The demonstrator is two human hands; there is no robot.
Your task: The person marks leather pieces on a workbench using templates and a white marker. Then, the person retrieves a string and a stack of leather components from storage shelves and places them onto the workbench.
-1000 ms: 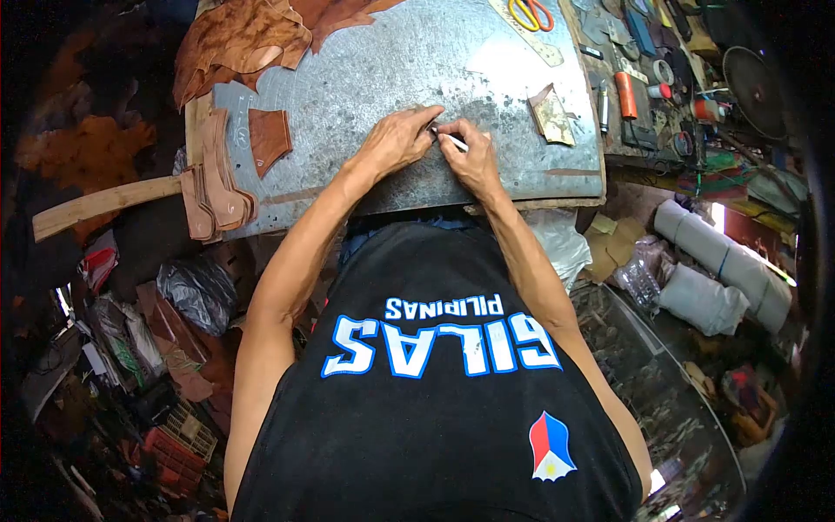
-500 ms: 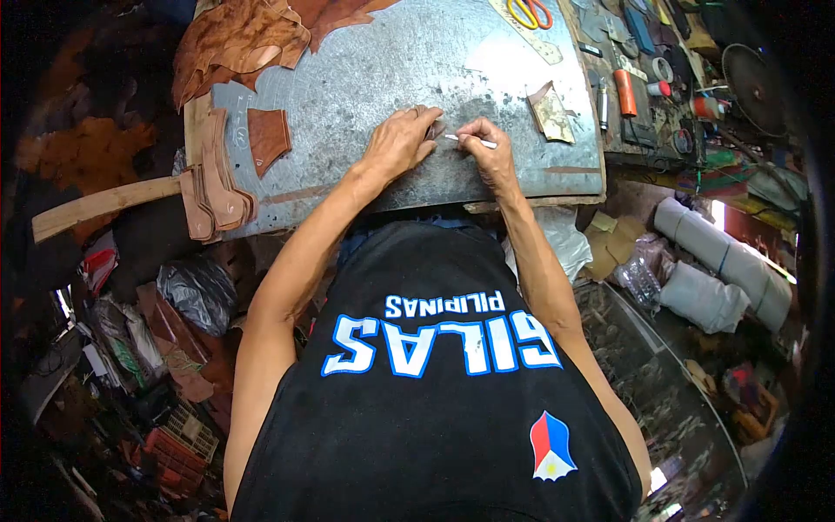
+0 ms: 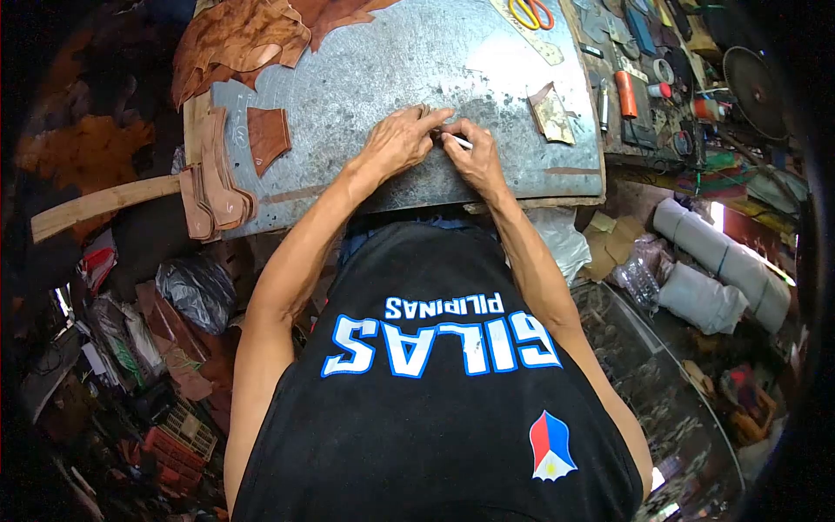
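My right hand (image 3: 477, 158) pinches a slim white pen (image 3: 464, 143), its tip end close to the fingers of my left hand (image 3: 400, 142). My left hand is curled low over the metal sheet (image 3: 365, 74), fingers bent around a small dark piece that they mostly hide; I cannot make out what it is. Both hands nearly touch each other. To the left lies a brown leather piece (image 3: 268, 139) with a small mark on it. A folded tan-and-brown scrap (image 3: 552, 116) rests to the right of my hands.
Brown hides (image 3: 239, 43) cover the far left corner. Stacked leather cut-outs (image 3: 213, 187) sit at the left edge beside a wooden strip (image 3: 104, 207). Scissors (image 3: 531, 12) and a ruler (image 3: 544, 43) lie at the far right. Tools and an orange cylinder (image 3: 625, 93) crowd the side bench.
My right hand has moved left and up, bringing the pen against my left hand. The left hand has shifted slightly, its index finger now reaching further right.
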